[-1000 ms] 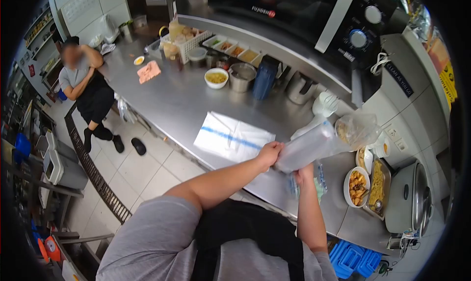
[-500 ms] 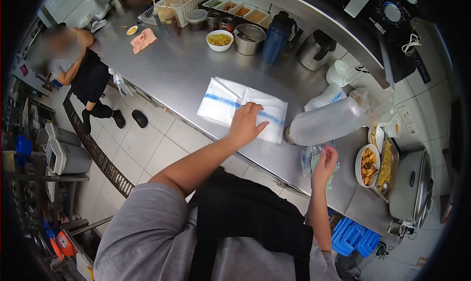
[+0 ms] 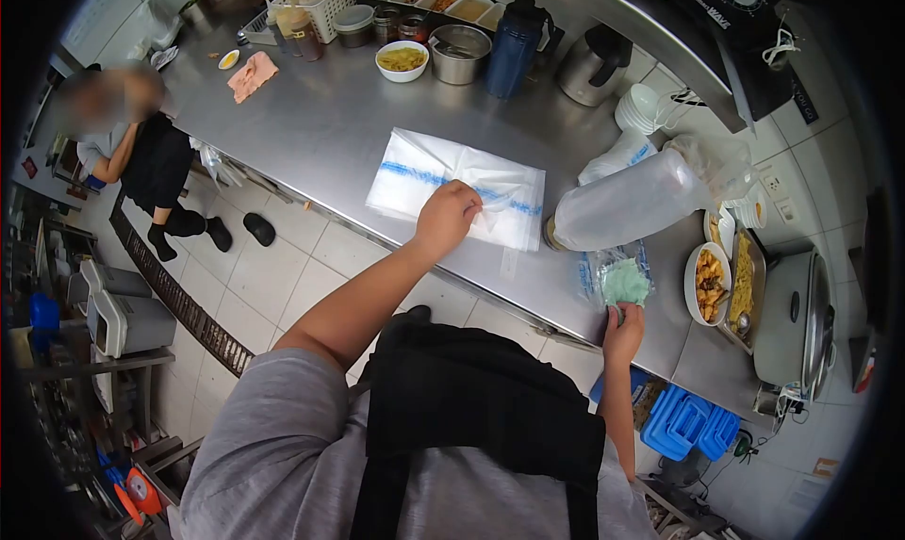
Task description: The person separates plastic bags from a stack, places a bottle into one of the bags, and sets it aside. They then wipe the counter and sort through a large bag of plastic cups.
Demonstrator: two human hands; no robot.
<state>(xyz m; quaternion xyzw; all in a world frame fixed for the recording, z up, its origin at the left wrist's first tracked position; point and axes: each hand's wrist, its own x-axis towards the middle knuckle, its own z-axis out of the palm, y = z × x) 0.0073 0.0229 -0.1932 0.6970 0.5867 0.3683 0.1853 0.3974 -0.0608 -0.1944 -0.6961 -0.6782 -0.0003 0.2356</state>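
Two bare hands at a steel counter, one over white plastic, one at a green cloth

The left hand [image 3: 447, 221] lies over the middle of one folded piece of white plastic [image 3: 401, 180] with a blue stripe, its fingers curled in toward the thumb; whether they pinch the plastic cannot be told. The right hand [image 3: 623, 335], right of center, has thumb and index finger drawn close at the lower edge of one green cloth [image 3: 626, 282], touching it; how firm the hold is cannot be told. The cloth lies on clear, blue-marked plastic.

Just above the cloth, one large translucent plastic roll [image 3: 627, 201] lies slanted across the steel counter [image 3: 311, 154], between the white plastic and the food at the right. There, one white bowl of orange-brown food [image 3: 708, 284] sits beside one steel tray [image 3: 744, 290] of yellow food.

Along the top stand one white bowl of yellow food [image 3: 402, 61], one steel pot [image 3: 459, 56], one dark blue flask [image 3: 518, 50] and one steel jug [image 3: 588, 69]. One other person [image 3: 141, 158] is at the upper left.
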